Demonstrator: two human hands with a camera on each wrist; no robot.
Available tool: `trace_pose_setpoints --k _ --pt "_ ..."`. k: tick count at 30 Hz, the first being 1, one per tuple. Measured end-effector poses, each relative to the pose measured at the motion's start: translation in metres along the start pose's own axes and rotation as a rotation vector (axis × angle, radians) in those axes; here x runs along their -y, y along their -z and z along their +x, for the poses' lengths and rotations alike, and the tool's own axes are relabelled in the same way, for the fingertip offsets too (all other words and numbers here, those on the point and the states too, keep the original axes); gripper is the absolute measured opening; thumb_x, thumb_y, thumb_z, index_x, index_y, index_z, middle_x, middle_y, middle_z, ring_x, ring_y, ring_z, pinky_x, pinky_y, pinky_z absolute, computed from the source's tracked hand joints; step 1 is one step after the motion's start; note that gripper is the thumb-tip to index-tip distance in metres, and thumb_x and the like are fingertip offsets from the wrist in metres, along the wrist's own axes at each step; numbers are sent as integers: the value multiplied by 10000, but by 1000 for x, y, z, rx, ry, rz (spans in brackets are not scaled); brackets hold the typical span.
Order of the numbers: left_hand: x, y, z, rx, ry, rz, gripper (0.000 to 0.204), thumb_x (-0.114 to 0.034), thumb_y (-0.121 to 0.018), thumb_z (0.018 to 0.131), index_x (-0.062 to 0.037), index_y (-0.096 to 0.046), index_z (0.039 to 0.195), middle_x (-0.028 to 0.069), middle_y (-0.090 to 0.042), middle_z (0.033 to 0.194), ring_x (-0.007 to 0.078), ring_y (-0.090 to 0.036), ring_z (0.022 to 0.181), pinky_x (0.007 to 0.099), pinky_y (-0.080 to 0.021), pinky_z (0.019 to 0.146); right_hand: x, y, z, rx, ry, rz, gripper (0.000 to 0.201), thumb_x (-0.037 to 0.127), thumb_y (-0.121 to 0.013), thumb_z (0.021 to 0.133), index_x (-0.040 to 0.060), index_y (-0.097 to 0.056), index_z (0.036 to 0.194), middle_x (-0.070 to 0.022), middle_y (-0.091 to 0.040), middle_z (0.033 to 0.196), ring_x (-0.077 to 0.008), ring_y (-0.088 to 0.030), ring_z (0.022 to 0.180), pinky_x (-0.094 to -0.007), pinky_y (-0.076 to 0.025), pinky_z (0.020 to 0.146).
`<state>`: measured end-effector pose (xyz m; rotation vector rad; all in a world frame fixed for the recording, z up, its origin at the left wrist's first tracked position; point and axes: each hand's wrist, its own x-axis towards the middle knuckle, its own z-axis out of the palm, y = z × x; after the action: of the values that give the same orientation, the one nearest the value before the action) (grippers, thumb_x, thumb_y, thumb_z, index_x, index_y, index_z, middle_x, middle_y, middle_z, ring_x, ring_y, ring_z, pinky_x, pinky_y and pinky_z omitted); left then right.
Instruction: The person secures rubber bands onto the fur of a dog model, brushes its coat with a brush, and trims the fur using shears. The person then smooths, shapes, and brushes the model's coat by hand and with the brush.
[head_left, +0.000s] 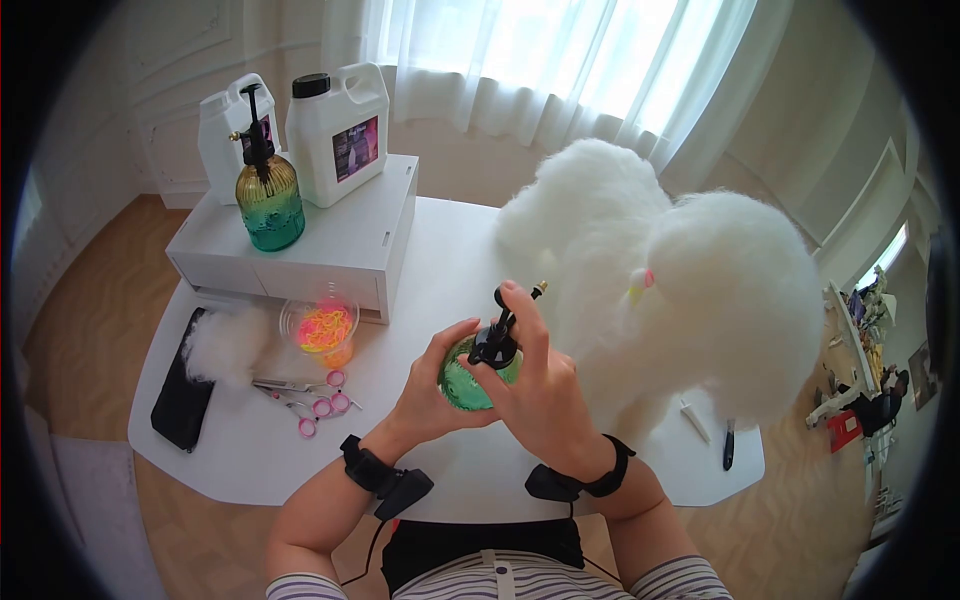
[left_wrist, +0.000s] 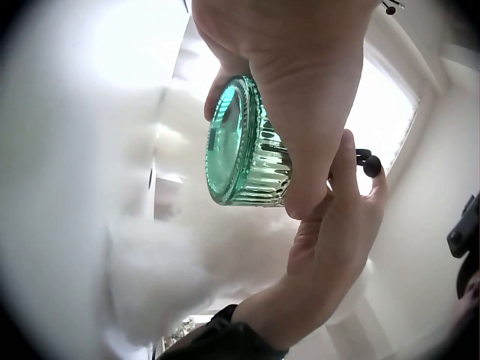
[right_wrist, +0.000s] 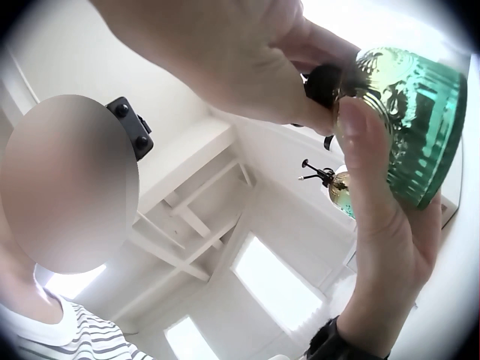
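A green glass spray bottle [head_left: 462,382] with a black pump top is held between both hands above the table's front part. My left hand [head_left: 420,395] wraps round its glass body; in the left wrist view the ribbed base of the bottle [left_wrist: 231,142] shows beside the palm. My right hand [head_left: 540,405] grips the black pump head, thumb and fingers round it, with the brass nozzle pointing up and right toward the fluffy white dog-shaped form [head_left: 740,290]. The right wrist view shows the left thumb lying along the neck of the bottle [right_wrist: 420,112].
On a white drawer box [head_left: 330,272] stand a second spray bottle [head_left: 268,205] and two white jugs. In front lie a cup of colored bands [head_left: 325,330], pink-ringed scissors [head_left: 322,407], white fluff [head_left: 225,345] and a black case [head_left: 183,400]. A black-handled tool [head_left: 729,447] lies right.
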<state>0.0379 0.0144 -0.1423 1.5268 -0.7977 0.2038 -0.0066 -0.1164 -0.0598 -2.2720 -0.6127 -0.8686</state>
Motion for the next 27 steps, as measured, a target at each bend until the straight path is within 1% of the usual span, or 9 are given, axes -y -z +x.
trace_pose_setpoints --k 4,7,11,13,14,19,20,22,27 --pt "1 3 -1 6 -29 -18 913 -150 -847 573 -57 -339 1326 146 -534 1226 260 -550 1116 346 -439 942 -3 -5 -2 12 36 -21 722 -19 -683 720 -30 -297 1331 -226 -577 1117 -334 -636 838 -354 -526 670" --pt "1 7 -1 -5 -17 -89 957 -155 -858 572 -61 -306 1348 148 -512 1243 265 -533 1132 351 -427 953 -12 -10 0 -65 55 38 738 -17 -685 731 -46 -269 1341 -242 -539 1183 -321 -643 827 -349 -531 686" --pt "7 8 -2 -23 7 -40 993 -174 -865 573 -50 -283 1369 153 -519 1220 262 -547 1099 351 -436 938 -12 -8 8 -85 -48 152 786 -11 -687 749 -60 -201 1365 -275 -447 1288 -311 -649 831 -346 -530 716" --pt "11 7 -4 -63 -5 30 968 -185 -866 571 -40 -315 1353 152 -551 1177 261 -573 1060 349 -460 907 -10 -11 9 -19 -128 112 830 -22 -722 736 8 -189 1372 -213 -573 1094 -254 -650 925 -329 -543 791" --pt "12 7 -4 -65 -3 33 968 -185 -866 571 -40 -315 1353 152 -551 1177 261 -573 1060 349 -460 907 -11 -12 9 -17 -127 115 830 -22 -722 736 8 -189 1372 -213 -573 1094 -254 -650 925 -329 -543 791" --pt "13 4 -7 -77 -55 61 941 -205 -870 566 -18 -353 1329 160 -567 1155 256 -596 1033 347 -483 882 -15 -11 3 -34 44 8 744 -17 -733 724 -6 -269 1306 -220 -438 1292 -282 -638 965 -351 -551 805" --pt "13 4 -7 -72 -54 60 941 -205 -870 566 -18 -353 1329 160 -567 1155 256 -596 1033 347 -483 882 -15 -12 3 -37 40 7 744 -17 -733 724 -6 -269 1306 -220 -438 1292 -282 -638 965 -351 -551 805" --pt "13 5 -6 -93 -69 82 935 -211 -869 572 -8 -353 1325 162 -568 1153 256 -602 1028 339 -490 873 -15 -14 4 -100 60 91 696 -50 -672 713 -32 -307 1306 -250 -516 1228 -376 -619 963 -372 -530 756" --pt "14 5 -7 -93 -75 83 916 -215 -868 577 -5 -361 1310 162 -567 1153 250 -603 1027 338 -494 868 -12 -13 4 -103 43 99 659 -41 -678 707 -36 -353 1281 -225 -521 1237 -365 -624 948 -364 -534 750"
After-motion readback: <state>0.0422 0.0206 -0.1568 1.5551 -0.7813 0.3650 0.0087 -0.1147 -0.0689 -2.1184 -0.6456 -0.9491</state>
